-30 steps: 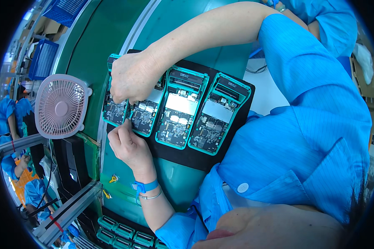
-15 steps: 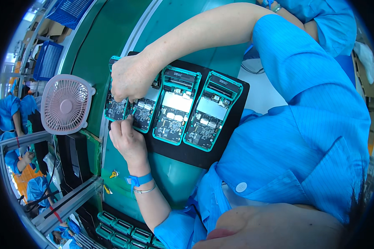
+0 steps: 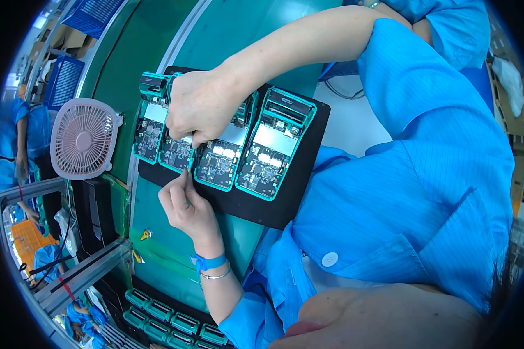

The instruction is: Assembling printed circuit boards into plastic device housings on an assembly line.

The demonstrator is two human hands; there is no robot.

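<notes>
Surface: a long green worktop (image 3: 239, 235), a pale rail running along it. A black mat (image 3: 276, 214) lies across it. Room, far left: blue crate (image 3: 64, 81) beyond the worktop; pink fan (image 3: 84, 139) standing near the rail.

On the mat, four teal-framed units side by side, boards exposed. The second unit from the left (image 3: 173, 154) lies directly beneath the right hand (image 3: 206, 110), which hides its upper part; fingers curled inward (whether they grip anything, cannot tell). The left hand (image 3: 186, 206) lies below that unit, thumb and finger narrow, tips at its lower right corner; contact and any held piece unclear. Smallest noted: blue strap (image 3: 209, 262), left wrist.
</notes>
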